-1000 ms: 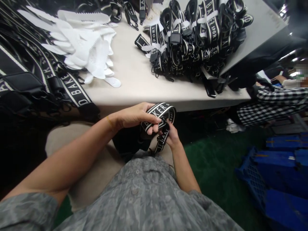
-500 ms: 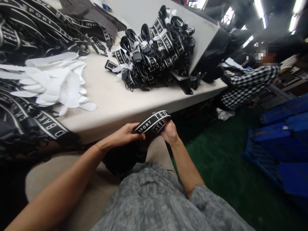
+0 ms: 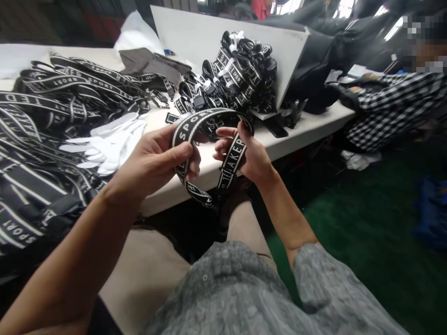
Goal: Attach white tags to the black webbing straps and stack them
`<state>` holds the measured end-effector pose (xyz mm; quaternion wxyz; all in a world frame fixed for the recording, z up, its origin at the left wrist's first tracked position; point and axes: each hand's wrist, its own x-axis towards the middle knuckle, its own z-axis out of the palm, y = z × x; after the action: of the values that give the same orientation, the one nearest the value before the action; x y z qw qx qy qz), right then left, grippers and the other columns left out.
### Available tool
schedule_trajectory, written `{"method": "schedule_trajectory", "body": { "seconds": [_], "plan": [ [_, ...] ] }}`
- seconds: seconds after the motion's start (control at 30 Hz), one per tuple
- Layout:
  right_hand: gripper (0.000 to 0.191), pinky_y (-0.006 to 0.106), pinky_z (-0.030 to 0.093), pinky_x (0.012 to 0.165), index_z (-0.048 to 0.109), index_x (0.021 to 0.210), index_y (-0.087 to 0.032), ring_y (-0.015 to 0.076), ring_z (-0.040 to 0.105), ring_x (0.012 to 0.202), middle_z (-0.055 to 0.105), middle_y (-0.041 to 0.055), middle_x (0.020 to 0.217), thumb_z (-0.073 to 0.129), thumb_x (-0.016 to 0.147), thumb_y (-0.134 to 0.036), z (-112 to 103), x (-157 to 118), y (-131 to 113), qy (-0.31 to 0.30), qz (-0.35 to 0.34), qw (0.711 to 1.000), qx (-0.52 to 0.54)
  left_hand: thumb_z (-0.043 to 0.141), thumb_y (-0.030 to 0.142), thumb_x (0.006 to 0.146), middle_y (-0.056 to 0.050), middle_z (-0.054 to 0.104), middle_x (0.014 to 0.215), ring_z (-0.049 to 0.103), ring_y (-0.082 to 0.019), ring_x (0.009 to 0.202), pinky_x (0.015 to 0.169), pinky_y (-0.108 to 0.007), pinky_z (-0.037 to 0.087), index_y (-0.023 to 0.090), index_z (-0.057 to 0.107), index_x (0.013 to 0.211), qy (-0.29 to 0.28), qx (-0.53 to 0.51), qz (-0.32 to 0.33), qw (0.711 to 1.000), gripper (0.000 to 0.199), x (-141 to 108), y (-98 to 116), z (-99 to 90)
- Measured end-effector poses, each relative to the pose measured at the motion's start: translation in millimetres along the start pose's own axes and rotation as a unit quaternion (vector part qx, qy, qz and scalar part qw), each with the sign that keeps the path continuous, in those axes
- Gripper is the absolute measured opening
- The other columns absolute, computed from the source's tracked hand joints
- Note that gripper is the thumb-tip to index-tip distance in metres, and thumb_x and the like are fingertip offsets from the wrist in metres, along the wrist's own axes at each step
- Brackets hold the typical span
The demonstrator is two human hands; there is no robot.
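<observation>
A black webbing strap [image 3: 233,160] with white edge lines and lettering forms a loose loop between my hands, in front of the table edge. My left hand [image 3: 157,160] pinches its left side between thumb and fingers. On the loop's right side, my right hand [image 3: 249,156] grips the band with the thumb on top and its fingers partly curled inside the loop. Beyond the hands lies a heap of rolled straps [image 3: 240,70] with white bands around them. White paper-like strips [image 3: 111,149] are piled left of my left hand.
Long loose straps [image 3: 70,88] cover the table's left side. A white board [image 3: 195,28] stands behind the rolled heap on the pale table [image 3: 164,200]. At right sits a co-worker in a checked sleeve [image 3: 394,97]; a blue crate-like object [image 3: 435,209] is on the green floor.
Both hands have risen with the strap, which has opened from a flat narrow loop into a wider, rounder one. My view has shifted, showing more of the table's left side.
</observation>
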<state>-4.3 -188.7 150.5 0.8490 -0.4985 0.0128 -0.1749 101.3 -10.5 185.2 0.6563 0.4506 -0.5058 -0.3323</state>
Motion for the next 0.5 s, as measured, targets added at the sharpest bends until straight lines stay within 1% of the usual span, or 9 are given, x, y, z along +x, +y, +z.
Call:
{"method": "schedule_trajectory", "body": {
  "seconds": [0.13,0.2,0.3,0.4,0.5],
  "plan": [
    [0.059,0.031,0.056,0.073,0.063,0.107,-0.015,0.0154,0.066,0.077,0.065,0.0023,0.073,0.042,0.092,-0.067,9.4,5.3,-10.6,-0.02,-0.012,1.0,0.004,0.068,0.027,0.087,-0.001,0.064,0.064,0.058,-0.013,0.052,0.05,-0.023,0.048,0.013,0.066,0.1,0.025,0.027,0.031,0.999,0.02,17.0,23.5,14.6],
    [0.059,0.03,0.055,0.071,0.063,0.109,-0.015,0.0157,0.067,0.078,0.064,0.002,0.074,0.04,0.093,-0.067,11.5,6.5,-14.2,-0.028,-0.016,0.999,0.0,0.068,0.026,0.086,-0.001,0.064,0.064,0.058,-0.013,0.053,0.054,-0.024,0.049,0.013,0.067,0.1,0.037,0.044,0.032,0.998,0.02,22.7,29.8,19.6],
    [0.057,0.03,0.055,0.071,0.063,0.107,-0.015,0.0156,0.066,0.078,0.064,0.0022,0.075,0.042,0.093,-0.066,12.1,7.5,-16.3,-0.041,-0.015,0.999,0.001,0.069,0.026,0.085,-0.001,0.064,0.065,0.057,-0.013,0.054,0.055,-0.024,0.049,0.012,0.066,0.101,0.04,0.053,0.04,0.997,0.022,29.0,35.3,23.4],
    [0.055,0.031,0.056,0.073,0.063,0.103,-0.015,0.0152,0.066,0.077,0.065,0.0022,0.074,0.043,0.093,-0.065,9.7,8.9,-11.5,-0.046,-0.008,0.999,0.011,0.068,0.025,0.087,-0.001,0.063,0.065,0.056,-0.012,0.054,0.057,-0.024,0.048,0.011,0.066,0.101,0.041,0.056,0.042,0.997,0.021,32.9,38.9,25.6],
    [0.052,0.032,0.056,0.075,0.063,0.101,-0.015,0.0156,0.066,0.075,0.067,0.0031,0.074,0.048,0.092,-0.063,3.7,9.8,2.5,-0.054,0.002,0.998,0.018,0.065,0.025,0.088,0.0,0.062,0.066,0.056,-0.011,0.055,0.059,-0.024,0.049,0.012,0.065,0.103,0.043,0.051,0.029,0.997,0.02,33.8,39.9,27.7]
  ]
}}
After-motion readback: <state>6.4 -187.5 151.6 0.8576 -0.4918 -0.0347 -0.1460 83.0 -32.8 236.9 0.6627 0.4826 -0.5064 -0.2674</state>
